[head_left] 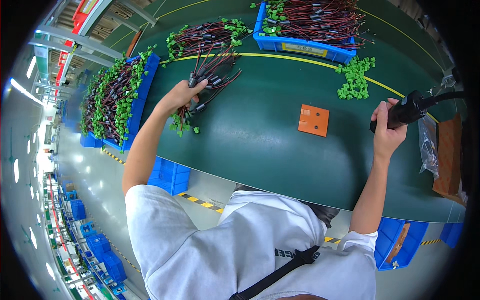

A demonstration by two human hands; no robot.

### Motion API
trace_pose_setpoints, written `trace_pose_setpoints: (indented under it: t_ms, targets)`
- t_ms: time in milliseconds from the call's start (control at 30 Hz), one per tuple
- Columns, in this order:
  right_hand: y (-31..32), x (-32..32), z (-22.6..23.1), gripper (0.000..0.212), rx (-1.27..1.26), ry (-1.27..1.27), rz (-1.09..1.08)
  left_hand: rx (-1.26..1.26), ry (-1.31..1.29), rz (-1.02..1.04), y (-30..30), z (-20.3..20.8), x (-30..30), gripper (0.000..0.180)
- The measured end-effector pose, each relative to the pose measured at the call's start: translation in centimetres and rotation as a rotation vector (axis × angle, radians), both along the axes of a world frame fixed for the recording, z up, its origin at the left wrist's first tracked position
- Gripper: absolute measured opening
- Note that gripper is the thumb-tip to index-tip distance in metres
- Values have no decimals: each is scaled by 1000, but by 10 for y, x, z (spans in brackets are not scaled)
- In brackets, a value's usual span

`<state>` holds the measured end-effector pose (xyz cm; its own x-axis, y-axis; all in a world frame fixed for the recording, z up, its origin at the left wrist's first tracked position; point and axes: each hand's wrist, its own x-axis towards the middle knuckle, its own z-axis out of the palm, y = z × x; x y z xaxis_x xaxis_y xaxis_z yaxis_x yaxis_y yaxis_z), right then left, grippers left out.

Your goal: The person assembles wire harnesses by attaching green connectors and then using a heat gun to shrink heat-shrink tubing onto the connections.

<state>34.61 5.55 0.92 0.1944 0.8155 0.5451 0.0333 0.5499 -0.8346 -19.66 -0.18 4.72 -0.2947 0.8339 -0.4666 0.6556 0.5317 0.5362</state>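
Observation:
My left hand (181,96) is closed round a bundle of red-and-black wire leads (214,80) with black cylinders on them. Green connectors (181,125) hang from the bundle's near end, below the hand. On the right, my right hand (390,131) grips a black cylindrical hand tool (406,109) with a thick cord; its exact kind I cannot make out. Between the hands, nearer the right one, a square orange block (313,120) with two dark round spots lies flat on the green table (250,140). Loose green connectors (356,77) are heaped beyond it.
More wire leads (205,36) are piled at the far left. Blue bins full of them stand at the left (142,95) and far side (305,47). A cardboard box (449,155) and clear plastic bag (428,147) sit at the right edge. Blue crates (170,175) stand below the table's near edge.

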Motion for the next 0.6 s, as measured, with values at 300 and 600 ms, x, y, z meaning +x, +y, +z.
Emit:
trace_pose_setpoints:
  t_ms: [300,600]
  targets:
    - [1,3,3,29,5,-29,34,-265,184,-331,2,25,3,33]
    - [-5,-2,44,48,523,-595,-663,66,-494,-211,-5,30,93,27]
